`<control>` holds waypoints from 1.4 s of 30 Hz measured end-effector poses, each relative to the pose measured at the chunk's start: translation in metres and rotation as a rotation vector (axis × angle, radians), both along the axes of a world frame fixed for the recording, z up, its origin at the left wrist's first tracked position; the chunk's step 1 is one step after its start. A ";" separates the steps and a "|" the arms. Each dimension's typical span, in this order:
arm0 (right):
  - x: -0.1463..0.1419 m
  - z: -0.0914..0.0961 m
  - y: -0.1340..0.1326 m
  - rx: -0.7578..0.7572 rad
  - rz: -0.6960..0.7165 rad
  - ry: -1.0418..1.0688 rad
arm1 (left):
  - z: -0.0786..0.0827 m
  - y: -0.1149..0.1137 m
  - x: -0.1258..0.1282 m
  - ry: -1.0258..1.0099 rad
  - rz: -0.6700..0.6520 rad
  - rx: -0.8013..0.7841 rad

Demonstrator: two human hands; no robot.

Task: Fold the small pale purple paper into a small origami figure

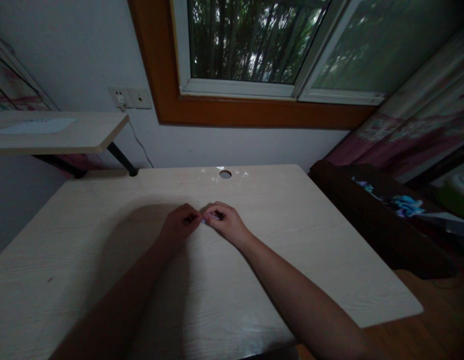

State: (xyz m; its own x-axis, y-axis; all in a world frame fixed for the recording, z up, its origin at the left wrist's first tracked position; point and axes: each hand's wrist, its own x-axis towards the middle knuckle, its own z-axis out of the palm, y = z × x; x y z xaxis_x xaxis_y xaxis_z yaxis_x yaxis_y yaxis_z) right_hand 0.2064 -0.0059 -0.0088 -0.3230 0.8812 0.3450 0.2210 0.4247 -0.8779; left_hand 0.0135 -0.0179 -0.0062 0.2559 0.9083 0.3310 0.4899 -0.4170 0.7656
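My left hand (181, 221) and my right hand (225, 222) meet fingertip to fingertip, low over the middle of the pale wood-grain desk (292, 235). Both are closed in a pinch. Between them shows a small, thin, pale lilac piece (203, 221), too small and dim to name. A slim light part of it seems to run back into my right hand's fingers. My left fingertips press at its other end, and the fingers cover most of it.
A round cable hole (225, 174) lies near the desk's back edge. At left a raised shelf (97, 137) on black legs bears a paper sheet (37, 126). Behind are a socket (121, 97) with a cord and a window. A dark brown bench (367, 200) stands right.
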 end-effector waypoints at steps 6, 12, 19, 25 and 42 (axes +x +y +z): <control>-0.001 0.000 -0.001 -0.013 -0.034 -0.003 | 0.000 -0.001 0.000 -0.010 0.016 0.001; -0.003 -0.006 0.000 -0.073 -0.128 0.081 | 0.000 0.000 -0.001 -0.005 0.044 0.006; -0.002 -0.008 0.001 -0.087 -0.113 0.100 | -0.002 0.001 -0.001 -0.042 0.044 -0.031; -0.001 -0.002 0.000 -0.071 -0.063 0.053 | 0.002 -0.002 0.001 -0.058 0.029 -0.029; -0.001 -0.013 0.004 -0.140 -0.183 0.144 | -0.006 0.004 -0.003 -0.082 0.196 -0.104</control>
